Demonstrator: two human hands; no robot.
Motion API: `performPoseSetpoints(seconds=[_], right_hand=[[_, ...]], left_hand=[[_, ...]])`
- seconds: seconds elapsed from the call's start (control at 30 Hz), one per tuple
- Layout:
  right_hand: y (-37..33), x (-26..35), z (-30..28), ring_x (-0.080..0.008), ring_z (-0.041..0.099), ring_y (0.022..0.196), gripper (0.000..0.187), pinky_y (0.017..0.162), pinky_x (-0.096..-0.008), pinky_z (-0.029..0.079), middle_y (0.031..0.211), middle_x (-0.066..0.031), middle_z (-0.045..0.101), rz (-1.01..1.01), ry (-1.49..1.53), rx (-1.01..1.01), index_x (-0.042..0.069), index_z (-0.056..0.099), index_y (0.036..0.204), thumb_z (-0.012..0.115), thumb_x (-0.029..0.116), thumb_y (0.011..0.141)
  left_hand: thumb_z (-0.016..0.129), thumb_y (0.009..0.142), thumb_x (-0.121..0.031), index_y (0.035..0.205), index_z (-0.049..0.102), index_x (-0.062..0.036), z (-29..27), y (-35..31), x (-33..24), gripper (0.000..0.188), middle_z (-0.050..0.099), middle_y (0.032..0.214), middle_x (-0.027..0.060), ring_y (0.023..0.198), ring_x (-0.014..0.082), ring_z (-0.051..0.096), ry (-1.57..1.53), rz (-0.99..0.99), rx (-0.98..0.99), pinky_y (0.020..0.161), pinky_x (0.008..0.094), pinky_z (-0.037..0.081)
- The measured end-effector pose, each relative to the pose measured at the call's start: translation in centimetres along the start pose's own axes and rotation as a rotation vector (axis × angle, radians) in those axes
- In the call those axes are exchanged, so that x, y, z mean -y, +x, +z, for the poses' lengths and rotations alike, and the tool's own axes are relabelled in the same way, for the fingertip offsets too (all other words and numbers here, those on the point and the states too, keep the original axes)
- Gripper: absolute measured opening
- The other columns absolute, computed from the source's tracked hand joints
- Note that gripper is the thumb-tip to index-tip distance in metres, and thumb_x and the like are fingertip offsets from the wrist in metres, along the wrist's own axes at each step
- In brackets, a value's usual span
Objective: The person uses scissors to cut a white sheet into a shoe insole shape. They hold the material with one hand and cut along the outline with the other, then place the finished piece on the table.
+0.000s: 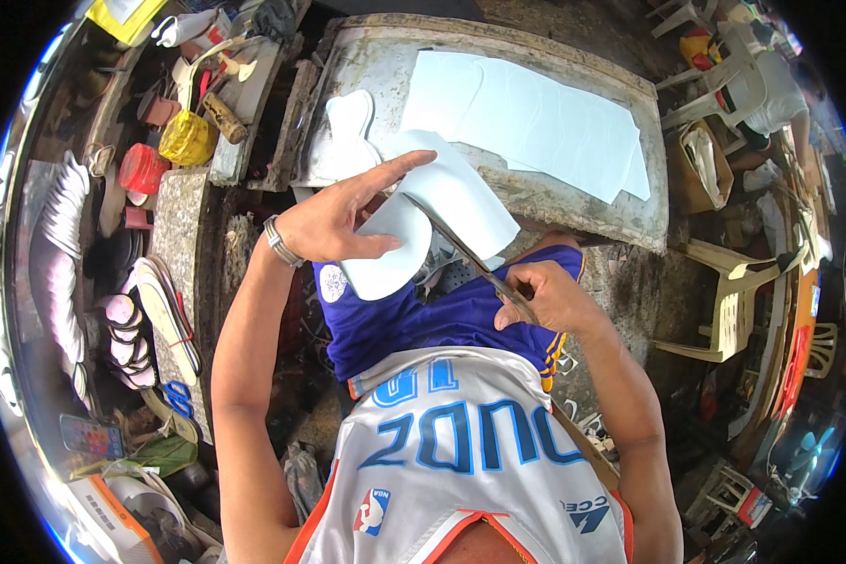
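My left hand (334,221) grips a white sheet (470,193), its thumb on the near part and its index finger stretched along the far part. The sheet curves up over my lap, with a cut running into it. Closed around the handles of a long pair of scissors (467,252), my right hand (553,299) is at the sheet's right side. The blades reach into the cut, pointing toward my left hand. Sole-shaped white cutouts (350,117) lie just beyond my left hand. More white sheets (545,117) with faint curved outlines are spread overlapping farther off.
A worn low table (653,211) stands in front of me. To the left, a bench (180,207) carries pale sandals (164,310), with a yellow container (188,138) and red container (144,169) nearby. A cream plastic chair (724,305) and a cardboard box (705,169) are at right.
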State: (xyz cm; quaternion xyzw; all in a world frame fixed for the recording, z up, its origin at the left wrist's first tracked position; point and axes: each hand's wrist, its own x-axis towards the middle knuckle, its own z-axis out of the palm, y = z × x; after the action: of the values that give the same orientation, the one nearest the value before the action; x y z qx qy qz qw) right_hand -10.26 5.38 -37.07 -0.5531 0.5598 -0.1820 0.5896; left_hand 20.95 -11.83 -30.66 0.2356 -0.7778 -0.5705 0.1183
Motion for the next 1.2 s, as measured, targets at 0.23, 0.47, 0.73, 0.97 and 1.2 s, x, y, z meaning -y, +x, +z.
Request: performPoseSetpoints(seconds=[0.23, 0.47, 0.73, 0.97, 1.2], right_hand=[[1.3, -1.1, -0.6, -0.0058, 0.046, 0.065, 0.05, 0.056, -0.0278, 0.035, 0.068, 0.0068, 0.052, 0.009, 0.036, -0.025, 0.006, 0.065, 0.079, 0.098, 0.044, 0.077], [2.5, -2.5, -2.3, -0.008, 0.05, 0.058, 0.051, 0.052, -0.0283, 0.037, 0.064, 0.0034, 0.055, 0.111, 0.188, -0.092, 0.005, 0.067, 0.08, 0.097, 0.046, 0.077], [5.0, -4.8, -4.9, -0.0098, 0.053, 0.055, 0.061, 0.049, -0.0303, 0.04, 0.063, 0.0003, 0.057, 0.192, 0.137, -0.242, 0.002, 0.067, 0.081, 0.096, 0.055, 0.075], [8.3, -7.0, -5.2, -0.0103, 0.051, 0.054, 0.06, 0.049, -0.0293, 0.036, 0.063, 0.0011, 0.056, 0.254, 0.198, -0.285, 0.004, 0.068, 0.079, 0.093, 0.058, 0.079], [9.7, -7.2, -5.1, -0.0115, 0.051, 0.052, 0.063, 0.048, -0.0318, 0.04, 0.061, 0.001, 0.054, 0.269, 0.257, -0.301, 0.004, 0.068, 0.078, 0.092, 0.063, 0.077]], left_hand=[[0.075, 0.078, -0.003, 0.17, 0.031, -0.0122, -0.8, 3.1, 2.0, 0.102, 0.059, 0.151, 0.0149, 0.12, 0.0221, 0.064, 0.177, 0.139, 0.031, 0.106, 0.0344, 0.051], [0.076, 0.076, -0.014, 0.17, 0.032, -0.0192, -1.4, 8.4, 3.2, 0.103, 0.066, 0.141, 0.0117, 0.075, 0.0173, 0.047, 0.193, 0.001, 0.126, 0.075, 0.0335, 0.05], [0.075, 0.074, -0.022, 0.17, 0.03, -0.0213, -1.8, 17.1, 6.8, 0.106, 0.05, 0.164, 0.0165, 0.135, 0.0305, 0.06, 0.336, -0.062, 0.305, 0.109, 0.0446, 0.052], [0.072, 0.068, -0.022, 0.169, 0.032, -0.0178, -1.7, 21.7, 10.4, 0.108, 0.058, 0.152, 0.023, 0.127, 0.0341, 0.064, 0.452, -0.165, 0.36, 0.109, 0.0412, 0.051], [0.073, 0.068, -0.02, 0.168, 0.033, -0.0173, -1.9, 23.0, 12.1, 0.108, 0.058, 0.152, 0.0234, 0.131, 0.0341, 0.062, 0.48, -0.2, 0.373, 0.111, 0.0405, 0.051]])
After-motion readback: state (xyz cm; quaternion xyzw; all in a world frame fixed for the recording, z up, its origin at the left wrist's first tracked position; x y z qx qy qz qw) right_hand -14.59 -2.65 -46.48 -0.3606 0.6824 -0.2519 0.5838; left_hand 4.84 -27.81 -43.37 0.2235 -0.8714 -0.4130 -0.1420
